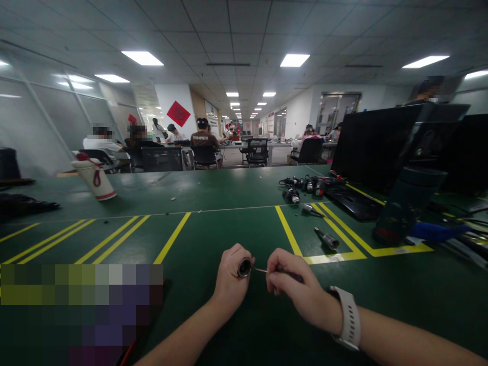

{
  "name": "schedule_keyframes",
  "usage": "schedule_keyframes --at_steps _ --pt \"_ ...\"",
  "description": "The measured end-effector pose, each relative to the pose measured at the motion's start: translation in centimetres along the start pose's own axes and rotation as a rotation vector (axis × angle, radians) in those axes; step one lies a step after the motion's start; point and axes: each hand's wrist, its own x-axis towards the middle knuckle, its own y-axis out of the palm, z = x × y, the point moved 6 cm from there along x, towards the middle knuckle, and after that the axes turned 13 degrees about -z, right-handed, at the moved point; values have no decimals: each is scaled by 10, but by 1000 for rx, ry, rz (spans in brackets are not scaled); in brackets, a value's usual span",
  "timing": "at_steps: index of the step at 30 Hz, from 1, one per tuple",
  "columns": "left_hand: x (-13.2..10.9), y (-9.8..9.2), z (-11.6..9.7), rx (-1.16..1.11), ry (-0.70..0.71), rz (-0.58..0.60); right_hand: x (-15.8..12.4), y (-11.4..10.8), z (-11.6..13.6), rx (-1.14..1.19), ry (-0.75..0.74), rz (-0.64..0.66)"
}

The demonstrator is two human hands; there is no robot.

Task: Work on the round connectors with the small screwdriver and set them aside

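Note:
My left hand (230, 280) is closed around a dark metal cylinder (244, 268), its hollow round end facing me. In my right hand (293, 287) is a thin screwdriver (296, 276) with a dark handle. Its slim shaft points left, and the tip reaches the side of the cylinder; whether it sits inside a screw or hole I cannot tell. Beyond my right hand, a similar metal cylinder (328, 239) with a narrow stem lies on the green table (213, 223). A further small metal piece (311, 209) rests behind it.
Several black-and-silver parts with cables (293, 195) lie farther back. On the right stand a dark flask (407, 208) and a black monitor (371, 145). A white cup (96, 179) is at the far left. Yellow tape (173, 236) marks the tabletop. People sit at desks beyond.

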Motion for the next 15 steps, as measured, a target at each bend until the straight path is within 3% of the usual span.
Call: schedule_keyframes --at_steps 8,15 --pt "0 0 1 -9 -6 -7 14 -1 -24 152 123 -57" --pt "0 1 1 0 2 -7 -4 0 6 -72 -77 -22"
